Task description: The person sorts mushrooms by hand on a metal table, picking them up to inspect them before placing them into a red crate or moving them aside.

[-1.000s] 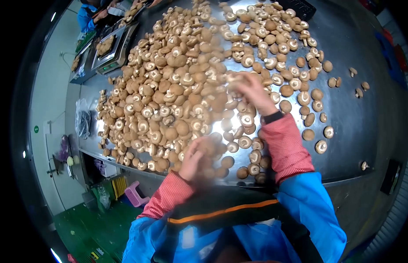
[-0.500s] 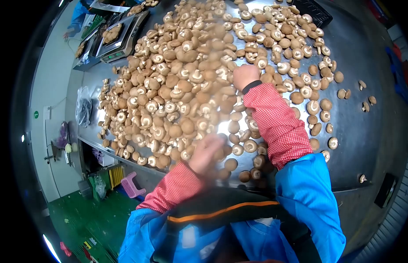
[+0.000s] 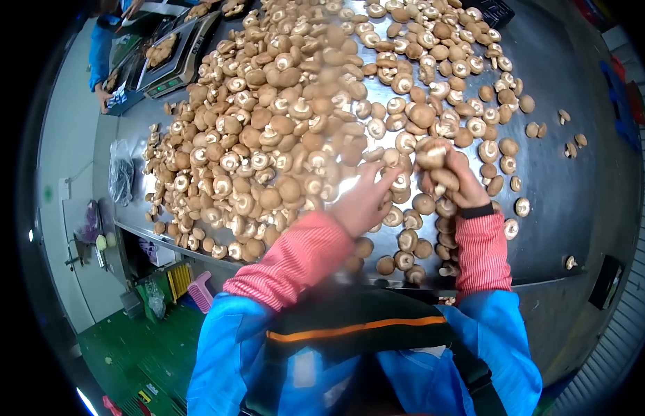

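Observation:
Brown-capped mushrooms with pale stems lie in a large heap (image 3: 267, 132) on the metal table. My right hand (image 3: 464, 182) is closed around a couple of mushrooms (image 3: 431, 155), which show at its fingertips with caps and stems turned different ways. Just left of it, my left hand (image 3: 364, 200) stretches out with thumb and fingers apart. Its fingertips are right at a small mushroom (image 3: 391, 157) among the loose ones between the heap and my right hand. Both wrists wear red-and-white patterned sleeve covers over blue sleeves.
A scale (image 3: 171, 59) with mushrooms on it stands at the far left, where another person's hand (image 3: 102, 96) shows. A clear plastic bag (image 3: 120, 173) lies at the table's left edge. At the top right sits a black crate (image 3: 490, 11). A few stray mushrooms (image 3: 571, 149) lie to the right.
My right hand has drawn back toward me and now holds mushrooms. My left hand has moved right and forward, from the heap's near edge to beside the right hand.

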{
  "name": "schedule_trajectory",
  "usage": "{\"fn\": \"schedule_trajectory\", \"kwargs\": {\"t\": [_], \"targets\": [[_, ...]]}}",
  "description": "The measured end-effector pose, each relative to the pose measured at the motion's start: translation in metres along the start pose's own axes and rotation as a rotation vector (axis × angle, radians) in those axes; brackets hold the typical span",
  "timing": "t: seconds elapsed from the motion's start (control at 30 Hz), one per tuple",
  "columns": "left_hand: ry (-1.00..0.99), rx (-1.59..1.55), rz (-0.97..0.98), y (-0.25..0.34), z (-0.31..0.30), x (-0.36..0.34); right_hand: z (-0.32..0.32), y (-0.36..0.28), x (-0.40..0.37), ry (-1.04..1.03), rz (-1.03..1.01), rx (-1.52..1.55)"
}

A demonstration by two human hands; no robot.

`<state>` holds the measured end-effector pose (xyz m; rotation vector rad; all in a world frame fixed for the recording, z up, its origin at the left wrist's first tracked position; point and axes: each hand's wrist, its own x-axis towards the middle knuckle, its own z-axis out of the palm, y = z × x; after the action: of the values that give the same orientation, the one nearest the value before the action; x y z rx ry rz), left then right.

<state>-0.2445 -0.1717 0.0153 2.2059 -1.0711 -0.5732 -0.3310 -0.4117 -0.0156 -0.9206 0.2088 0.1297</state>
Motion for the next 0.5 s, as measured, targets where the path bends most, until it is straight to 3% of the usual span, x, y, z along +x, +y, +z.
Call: {"fn": "schedule_trajectory", "kwargs": {"t": [0.1, 0.17, 0.2, 0.27, 0.3, 0.4, 0.43, 0.47, 0.5], "targets": [[-0.089, 0.114, -0.023, -0.003, 0.010, 0.004, 0.007, 0.024, -0.041, 0.056, 0.067, 0.042], [0.154, 0.093, 0.082, -0.018, 0.017, -0.005, 0.014, 0.038, -0.070, 0.135, 0.143, 0.029], [0.280, 0.081, 0.137, -0.025, 0.015, -0.009, 0.021, 0.044, -0.080, 0.110, 0.078, 0.044], [0.274, 0.154, -0.077, -0.018, -0.006, -0.021, 0.024, 0.060, -0.102, 0.093, 0.116, 0.167], [0.334, 0.137, -0.031, -0.025, -0.016, -0.028, 0.025, 0.061, -0.108, 0.039, 0.106, 0.184], [0.431, 0.174, -0.136, -0.042, -0.038, -0.039, 0.034, 0.064, -0.096, 0.235, -0.103, -0.637], [0.394, 0.042, -0.178, -0.054, -0.039, -0.043, 0.044, 0.051, -0.086, 0.271, -0.025, -0.602], [0.357, -0.090, -0.219, -0.072, -0.036, -0.047, 0.045, 0.041, -0.070, 0.252, -0.198, -0.877], [0.318, -0.222, -0.258, -0.083, -0.032, -0.049, 0.060, 0.026, -0.056, 0.361, -0.259, -1.119]]}}
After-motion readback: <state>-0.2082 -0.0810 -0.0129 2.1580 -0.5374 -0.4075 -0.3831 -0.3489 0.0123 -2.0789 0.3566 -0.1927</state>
